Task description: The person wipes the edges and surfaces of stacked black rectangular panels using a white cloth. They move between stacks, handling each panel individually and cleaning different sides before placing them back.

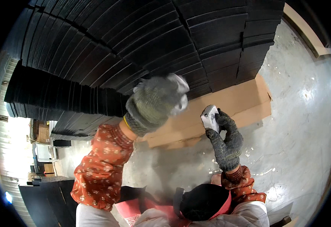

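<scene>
My left hand [150, 101], in a grey knitted glove with a yellow edge at the cuff, is raised in front of the stacked black sheets [150, 41]. Its fingers are bent round a whitish object [179, 90], smeared by motion so its kind is unclear. Whether that object touches the stack I cannot tell. My right hand [227, 142], gloved in dark grey, pinches a small white block [210, 117] with dark smudges between thumb and fingers. That block is held over the edge of a brown cardboard sheet [226, 106] under the stack.
Tall piles of black sheets fill the far side and the left. Grey concrete floor [294, 125] with white specks lies to the right. A brown board [305, 28] leans at the far right. Dark panels [48, 202] stand at the near left, beside a corrugated wall [14, 151].
</scene>
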### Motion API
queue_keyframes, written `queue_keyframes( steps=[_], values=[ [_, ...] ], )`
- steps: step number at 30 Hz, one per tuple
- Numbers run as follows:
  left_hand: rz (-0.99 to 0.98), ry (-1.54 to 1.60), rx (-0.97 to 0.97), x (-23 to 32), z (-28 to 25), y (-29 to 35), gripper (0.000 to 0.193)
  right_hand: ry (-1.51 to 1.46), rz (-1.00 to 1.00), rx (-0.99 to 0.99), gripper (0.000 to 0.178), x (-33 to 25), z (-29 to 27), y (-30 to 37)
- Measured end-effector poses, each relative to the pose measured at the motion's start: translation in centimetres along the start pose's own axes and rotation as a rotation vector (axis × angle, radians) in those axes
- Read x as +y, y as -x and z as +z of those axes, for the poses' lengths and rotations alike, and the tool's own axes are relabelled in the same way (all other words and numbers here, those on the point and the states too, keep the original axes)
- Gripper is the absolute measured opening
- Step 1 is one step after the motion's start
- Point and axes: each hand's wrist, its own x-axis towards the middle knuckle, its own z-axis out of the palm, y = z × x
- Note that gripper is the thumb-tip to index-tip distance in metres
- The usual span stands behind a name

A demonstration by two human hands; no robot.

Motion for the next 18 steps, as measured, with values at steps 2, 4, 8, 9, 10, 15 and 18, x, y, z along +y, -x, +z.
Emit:
queue_keyframes(
  steps=[2,4,8,9,10,15,18],
  values=[
    [-0.008,0.288,-0.181,0.5,-0.6,0.9,0.031,-0.038,-0.001,0.016,0.042,0.3,-0.2,0.0],
    [0.331,-0.262,-0.054,1.3,-0.5,2.2,0.029,-0.004,-0.053,0.025,0.043,0.5,-0.9,-0.1],
    [-0.117,0.121,0.103,1.4,0.6,6.1,0.035,-0.193,0.127,-0.012,0.044,0.0,-1.1,0.2],
    [-0.225,0.232,0.132,1.4,0.8,6.6,0.036,-0.169,0.081,-0.055,0.047,0.7,-1.2,0.4],
    [-0.341,0.335,0.167,1.5,1.0,7.7,0.038,-0.352,0.129,-0.100,0.047,0.5,-0.8,0.7],
    [-0.461,0.433,0.080,3.5,6.3,10.5,0.056,-0.787,0.316,-0.389,0.042,1.6,2.0,2.5],
    [-0.598,0.713,0.160,5.3,7.5,10.7,0.071,-0.891,0.276,-0.594,0.044,1.1,4.4,3.2]
  ],
)
